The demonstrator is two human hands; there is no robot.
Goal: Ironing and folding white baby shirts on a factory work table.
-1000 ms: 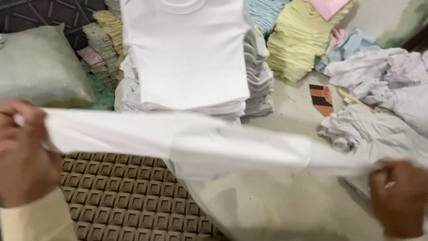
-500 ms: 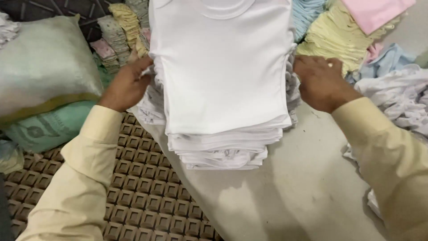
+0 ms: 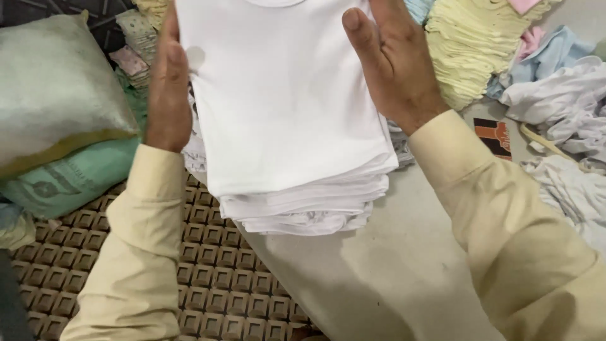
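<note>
You had both hands flat and spread against the stack of folded white shirts (image 3: pixel 284 126) on the pale cloth-covered floor: left hand (image 3: pixel 167 95) on its left edge, right hand (image 3: pixel 394 60) on its right. The top shirt lay folded; loose white garments (image 3: pixel 562 126) waited unfolded at right.

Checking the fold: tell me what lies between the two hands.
In the head view, the stack of folded white shirts lies between the left hand and right hand.

The white stack's (image 3: pixel 284 113) top and both hands' fingertips ran off the upper edge; lower garments lay hidden
</note>
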